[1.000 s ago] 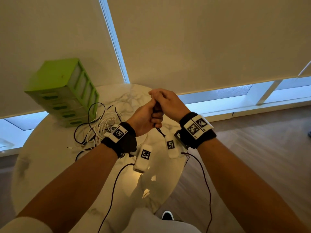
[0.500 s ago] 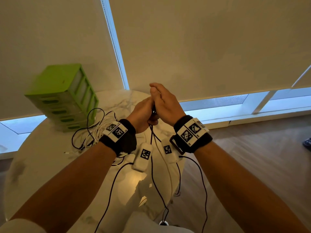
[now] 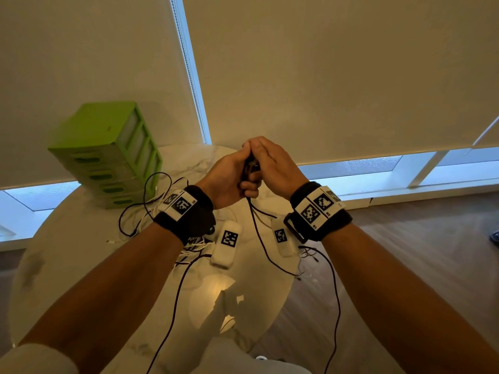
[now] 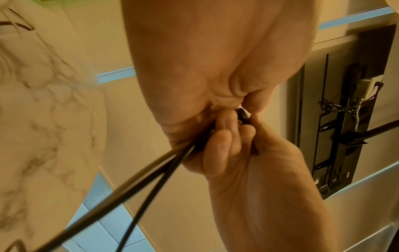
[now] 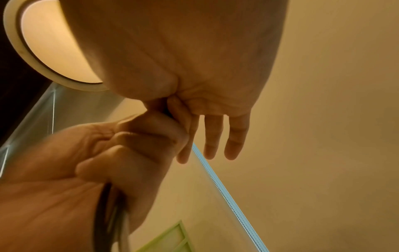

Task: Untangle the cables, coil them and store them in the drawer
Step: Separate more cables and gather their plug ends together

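Both hands are raised together above the round marble table. My left hand has its fingers curled round a small bundle of black cable. My right hand closes over it from the right and pinches the same cable with thumb and forefinger, while its other fingers stay straight. From the left hand, two black strands run down. The loose length hangs under the hands, and its end lies near the table's right edge. The green drawer unit stands at the back left, drawers shut.
A tangle of white and black cables lies on the table between the drawer unit and my left wrist. Thin black leads trail from the wrist bands. Roller blinds and a low window sill stand behind the table, with wooden floor to the right.
The hands stay together and have risen slightly. The black loop that hung far down half a second ago is shorter now, its end drawn up to the table edge.
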Available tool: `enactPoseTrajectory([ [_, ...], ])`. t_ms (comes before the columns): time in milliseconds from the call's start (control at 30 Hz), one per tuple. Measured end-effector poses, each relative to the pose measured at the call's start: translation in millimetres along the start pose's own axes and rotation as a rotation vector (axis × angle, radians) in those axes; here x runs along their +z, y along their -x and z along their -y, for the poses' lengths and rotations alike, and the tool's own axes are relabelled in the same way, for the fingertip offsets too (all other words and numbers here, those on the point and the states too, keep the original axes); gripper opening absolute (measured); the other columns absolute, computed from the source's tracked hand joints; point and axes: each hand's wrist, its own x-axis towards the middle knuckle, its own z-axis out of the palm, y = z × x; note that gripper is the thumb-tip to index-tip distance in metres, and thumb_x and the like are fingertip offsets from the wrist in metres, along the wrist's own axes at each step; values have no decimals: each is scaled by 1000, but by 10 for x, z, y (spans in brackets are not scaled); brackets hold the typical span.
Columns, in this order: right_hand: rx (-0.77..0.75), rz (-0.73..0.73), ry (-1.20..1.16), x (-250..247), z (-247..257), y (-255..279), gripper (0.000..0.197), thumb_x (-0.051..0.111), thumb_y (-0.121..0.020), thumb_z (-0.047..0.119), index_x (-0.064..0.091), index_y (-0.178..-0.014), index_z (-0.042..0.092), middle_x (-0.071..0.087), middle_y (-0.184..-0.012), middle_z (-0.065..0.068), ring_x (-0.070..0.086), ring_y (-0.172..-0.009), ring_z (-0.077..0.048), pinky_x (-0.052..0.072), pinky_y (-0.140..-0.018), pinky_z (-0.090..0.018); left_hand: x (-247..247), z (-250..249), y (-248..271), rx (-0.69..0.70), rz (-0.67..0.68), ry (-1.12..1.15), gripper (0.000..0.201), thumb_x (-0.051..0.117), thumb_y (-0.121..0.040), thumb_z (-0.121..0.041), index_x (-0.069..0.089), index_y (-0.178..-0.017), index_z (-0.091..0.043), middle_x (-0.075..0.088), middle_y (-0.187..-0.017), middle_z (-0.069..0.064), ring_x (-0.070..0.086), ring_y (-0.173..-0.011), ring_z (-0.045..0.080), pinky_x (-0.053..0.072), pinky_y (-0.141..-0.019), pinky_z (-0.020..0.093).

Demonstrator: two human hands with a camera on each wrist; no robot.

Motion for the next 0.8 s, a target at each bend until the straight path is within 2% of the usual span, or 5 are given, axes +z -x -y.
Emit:
enactPoseTrajectory([
  [200, 69, 88, -129, 22, 91, 20, 37, 27, -104, 30, 56, -123, 18, 62, -104, -1, 59, -94, -10, 47, -83, -20, -71, 50, 59, -2, -26, 46, 49, 26, -101, -52, 48, -73, -17, 29, -59, -3, 22, -48, 9, 26, -46, 22],
  [333, 271, 243, -422, 351, 158, 125, 46, 32, -100, 48, 25, -143, 36, 60, -98, 2, 63, -81, -14, 56, -76, -33, -273, 13, 104, 133, -163, 204, 47, 28, -100, -52, 55, -81, -18, 35, -54, -4, 29, -42, 8, 28, -43, 21],
  [500, 286, 473, -348, 748, 101, 141, 19, 38, -102, 33, 49, -108, 17, 53, -63, -8, 45, -45, -17, 40, -48, -29, -740, 15, 332, 215, -246, 312, 49, 20, -101, -52, 50, -86, -16, 47, -60, -4, 45, -54, 11, 42, -57, 23],
  [633, 314, 613, -271, 967, -100, 125, 34, 34, -103, 34, 63, -100, 16, 33, -57, -1, 26, -49, -13, 23, -47, -26, -1176, 127, 652, 276, -336, 428, 48, 20, -100, -54, 48, -85, -18, 46, -59, -6, 51, -60, 13, 50, -72, 31],
  [800, 371, 754, -134, 1497, -204, 263, 39, 34, -102, 38, 65, -94, 16, 35, -54, 4, 30, -47, -13, 29, -45, -23, -1653, 372, 984, 239, -442, 550, 49, 21, -100, -56, 47, -80, -19, 31, -50, -8, 27, -42, 7, 33, -49, 21],
])
